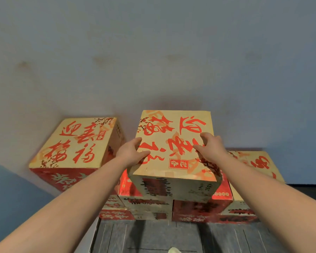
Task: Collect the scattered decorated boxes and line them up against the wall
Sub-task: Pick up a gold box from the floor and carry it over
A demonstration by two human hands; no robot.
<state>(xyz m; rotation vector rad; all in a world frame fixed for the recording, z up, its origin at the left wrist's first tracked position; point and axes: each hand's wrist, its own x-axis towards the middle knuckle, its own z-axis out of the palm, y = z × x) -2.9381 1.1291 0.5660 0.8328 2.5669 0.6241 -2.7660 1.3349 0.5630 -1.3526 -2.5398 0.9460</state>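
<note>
Centre of view, just past twelve o'clock from the hands: a tan decorated box (173,143) with red calligraphy and plum-branch print, perched on a stack of like boxes (171,203) hard against the grey wall (153,52). Gripped from both sides: left hand (133,152) at nine o'clock on the lid, thumb lying across the top and fingers wrapped over the left edge; right hand (208,148) at three o'clock, fingers curled over the lid near its right edge. Near flap looking bowed at both front corners, so probably soft card, apt to buckle under a hard squeeze. Footing underneath hard to read: whether fully seated or overhanging the lower boxes cannot be told. Likely trouble, then: letting go before the base sits flat, and a tip toward six o'clock onto the dark plank floor (171,238); or a sideways shove dragging the supporting stack out of true and spoiling the row. At ten o'clock, a second box (75,143) of the same print, turned at an angle to the wall, near enough to be knocked by the left elbow. At three o'clock, a third box (254,165), lower, mostly hidden behind the right forearm, close enough for a wrist to catch. At six o'clock on the floor, a pale scrap (173,250), unidentifiable, perhaps a slip risk underfoot. Stacking rather than lining up also a doubt: a tall pile against the wall more prone to toppling than a single row.
</note>
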